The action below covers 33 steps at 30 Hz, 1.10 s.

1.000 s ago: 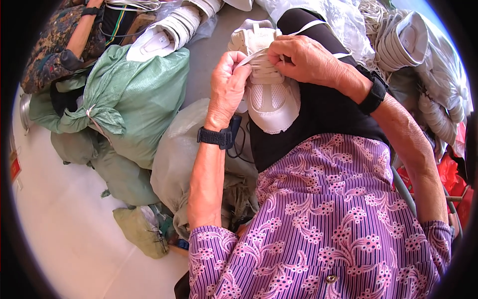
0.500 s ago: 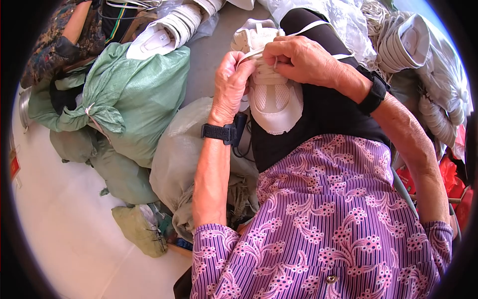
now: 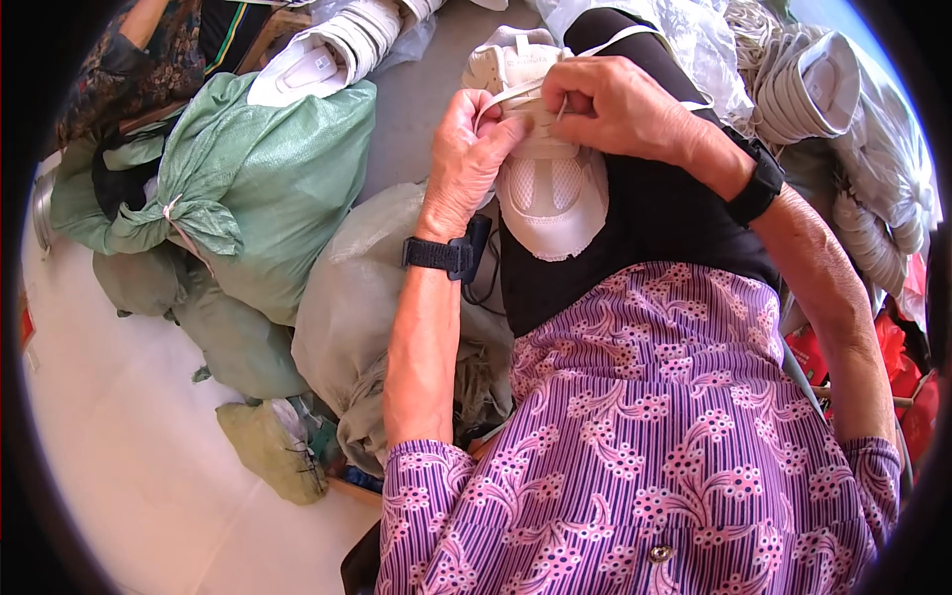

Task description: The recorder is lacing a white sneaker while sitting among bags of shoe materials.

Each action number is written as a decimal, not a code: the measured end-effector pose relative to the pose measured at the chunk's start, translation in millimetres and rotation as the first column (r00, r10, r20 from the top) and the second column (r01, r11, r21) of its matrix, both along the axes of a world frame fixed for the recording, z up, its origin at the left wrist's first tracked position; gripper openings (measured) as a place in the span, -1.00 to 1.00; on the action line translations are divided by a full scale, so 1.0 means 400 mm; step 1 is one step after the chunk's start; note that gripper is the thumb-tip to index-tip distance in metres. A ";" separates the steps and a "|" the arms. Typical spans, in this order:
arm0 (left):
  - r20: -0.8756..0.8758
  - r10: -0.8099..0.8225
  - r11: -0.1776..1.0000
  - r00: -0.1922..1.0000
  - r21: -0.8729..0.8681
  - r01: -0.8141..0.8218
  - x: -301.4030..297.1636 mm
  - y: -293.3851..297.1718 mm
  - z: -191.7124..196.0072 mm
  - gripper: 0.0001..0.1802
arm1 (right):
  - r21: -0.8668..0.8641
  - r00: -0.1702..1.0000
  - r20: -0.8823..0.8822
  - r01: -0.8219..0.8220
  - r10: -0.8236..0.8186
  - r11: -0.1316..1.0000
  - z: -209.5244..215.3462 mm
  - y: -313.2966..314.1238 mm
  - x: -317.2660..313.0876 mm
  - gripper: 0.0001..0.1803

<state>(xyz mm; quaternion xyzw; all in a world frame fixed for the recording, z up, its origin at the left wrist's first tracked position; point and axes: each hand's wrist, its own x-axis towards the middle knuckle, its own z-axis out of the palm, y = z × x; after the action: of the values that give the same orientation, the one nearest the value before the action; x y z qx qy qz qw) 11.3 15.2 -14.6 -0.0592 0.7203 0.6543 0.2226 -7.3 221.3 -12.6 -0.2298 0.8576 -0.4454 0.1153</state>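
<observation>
Both hands have barely shifted: my left hand (image 3: 466, 164) clamps the white shoe (image 3: 547, 178) on my lap, while my right hand (image 3: 620, 104) pinches its white lace (image 3: 516, 91) at the far end.

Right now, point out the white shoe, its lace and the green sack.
white shoe (image 3: 550, 193), head view, mesh toe.
lace (image 3: 635, 38), head view, loose strand over black fabric.
green sack (image 3: 273, 174), head view, bulging side.
</observation>
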 end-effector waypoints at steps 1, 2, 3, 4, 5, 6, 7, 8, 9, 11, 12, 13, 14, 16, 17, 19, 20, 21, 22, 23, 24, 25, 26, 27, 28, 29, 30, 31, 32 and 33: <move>-0.024 -0.022 1.000 0.999 0.003 0.022 0.000 0.002 0.001 -0.72 | 0.043 0.998 -0.058 -0.008 0.010 0.999 -0.003 -0.007 0.006 -0.83; -0.026 -0.020 1.000 0.999 0.007 0.021 0.000 0.004 -0.001 -0.72 | 0.068 1.000 -0.022 -0.004 0.006 0.998 -0.005 -0.014 0.010 -0.79; -0.042 -0.027 1.000 0.999 -0.004 0.027 0.001 0.005 -0.004 -0.71 | 0.072 1.000 -0.025 -0.005 0.007 0.997 -0.003 -0.011 0.008 -0.79; -0.058 -0.037 0.999 0.998 -0.018 0.036 -0.001 0.004 -0.003 -0.70 | 0.080 1.000 -0.015 -0.014 0.015 0.997 -0.002 -0.011 0.006 -0.80; -0.061 -0.037 0.999 0.997 -0.015 0.036 -0.002 0.003 -0.002 -0.70 | 0.089 1.000 -0.004 -0.022 0.022 0.996 0.000 -0.010 0.003 -0.81; -0.009 -0.015 1.000 1.000 0.016 0.015 -0.001 0.002 0.001 -0.72 | 0.091 1.000 -0.007 -0.021 0.021 0.996 0.000 -0.004 -0.002 -0.81; 0.044 0.004 0.999 0.999 0.046 -0.006 0.000 0.001 0.007 -0.74 | 0.026 1.000 -0.023 0.000 0.000 1.000 0.001 0.008 -0.007 -0.83; 0.043 0.001 0.999 0.999 0.049 -0.003 0.001 -0.006 0.011 -0.74 | -0.039 0.999 -0.037 0.021 -0.022 0.999 0.003 0.020 -0.008 -0.84; 0.120 0.044 0.987 0.992 0.151 -0.062 0.003 -0.019 0.015 -0.77 | -0.036 0.999 -0.038 0.024 -0.026 0.999 0.005 0.030 -0.007 -0.84; 0.201 0.075 0.961 0.977 0.248 -0.125 0.008 -0.035 0.017 -0.80 | -0.127 0.990 -0.099 0.087 -0.100 0.988 0.009 0.055 -0.002 -0.84; 0.167 0.116 0.963 0.979 0.221 -0.152 0.012 -0.039 0.016 -0.80 | -0.043 0.989 -0.132 0.058 -0.064 0.997 0.012 0.073 -0.001 -0.81; 0.131 0.157 0.965 0.979 0.192 -0.181 0.014 -0.047 0.015 -0.80 | -0.043 0.989 -0.133 0.062 -0.067 0.997 0.011 0.079 0.000 -0.81; 0.124 0.179 0.956 0.976 0.212 -0.202 0.015 -0.061 0.018 -0.78 | -0.018 0.976 -0.209 0.049 -0.052 0.999 0.010 0.084 0.002 -0.83; 0.078 0.219 0.949 0.973 0.215 -0.231 0.018 -0.078 0.026 -0.79 | 0.005 0.958 -0.284 0.044 -0.041 0.999 0.011 0.087 0.005 -0.85; 0.032 0.263 0.939 0.964 0.221 -0.263 0.016 -0.088 0.027 -0.79 | 0.008 0.967 -0.250 0.048 -0.045 0.999 0.014 0.083 0.008 -0.85; -0.014 0.238 0.953 0.971 0.199 -0.231 0.008 -0.102 0.030 -0.79 | 0.008 0.976 -0.213 0.056 -0.053 0.998 0.017 0.074 0.015 -0.85; -0.092 0.214 0.972 0.972 0.113 -0.204 0.005 -0.096 0.041 -0.79 | 0.040 0.968 -0.249 0.047 -0.035 0.998 0.017 0.069 0.020 -0.86; -0.166 0.182 0.983 0.969 0.025 -0.181 0.003 -0.087 0.053 -0.80 | 0.072 0.959 -0.284 0.038 -0.016 0.997 0.014 0.063 0.024 -0.87; -0.180 0.131 0.989 0.975 -0.050 -0.143 0.005 -0.068 0.069 -0.84 | 0.023 0.944 -0.329 0.035 -0.026 0.999 0.008 0.050 0.026 -0.89; -0.225 0.067 0.995 0.972 -0.061 -0.083 0.007 -0.054 0.065 -0.88 | 0.018 0.945 -0.325 0.036 -0.028 0.999 0.004 0.039 0.030 -0.89; -0.214 0.026 0.995 0.976 -0.089 -0.046 0.011 -0.037 0.071 -0.88 | 0.015 0.951 -0.309 0.022 -0.016 1.000 0.001 0.029 0.034 -0.90; -0.202 -0.015 0.993 0.979 -0.115 -0.008 0.015 -0.024 0.076 -0.88 | 0.013 0.956 -0.293 0.009 -0.004 1.000 0.000 0.018 0.036 -0.90; -0.211 -0.031 0.997 0.977 -0.077 0.015 0.016 -0.023 0.054 -0.86 | -0.006 0.955 -0.297 0.011 -0.013 1.000 -0.005 0.008 0.035 -0.89; -0.204 -0.033 0.997 0.978 -0.081 0.016 0.019 -0.016 0.050 -0.86 | -0.010 0.957 -0.291 0.013 -0.015 1.000 -0.006 0.001 0.033 -0.89; -0.232 -0.042 0.993 0.972 -0.114 0.016 0.021 -0.006 0.046 -0.87 | 0.016 0.946 -0.324 0.004 0.002 1.000 -0.007 -0.001 0.029 -0.89; -0.260 -0.053 0.989 0.964 -0.146 0.015 0.021 0.000 0.043 -0.89 | 0.042 0.934 -0.356 -0.005 0.019 0.999 -0.008 -0.003 0.025 -0.89; -0.245 -0.059 0.987 0.968 -0.158 0.020 0.021 0.002 0.046 -0.88 | 0.073 0.920 -0.385 -0.048 0.073 0.996 -0.008 -0.004 0.019 -0.90; -0.235 -0.065 0.987 0.970 -0.159 0.027 0.021 0.006 0.045 -0.88 | 0.071 0.925 -0.375 -0.044 0.067 0.996 -0.010 -0.007 0.017 -0.90; -0.239 -0.078 0.985 0.968 -0.171 0.037 0.020 0.009 0.044 -0.88 | 0.131 0.915 -0.391 -0.054 0.101 0.990 -0.011 -0.012 0.015 -0.90; -0.243 -0.090 0.982 0.966 -0.183 0.046 0.021 0.011 0.042 -0.88 | 0.191 0.904 -0.405 -0.063 0.137 0.980 -0.013 -0.016 0.013 -0.89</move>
<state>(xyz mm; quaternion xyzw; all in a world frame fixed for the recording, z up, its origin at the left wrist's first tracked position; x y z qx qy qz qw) 19.6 19.8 2.4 0.0293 0.7993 0.5822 0.1461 -2.0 215.0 -17.6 -0.3524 0.8849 -0.3033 -0.0276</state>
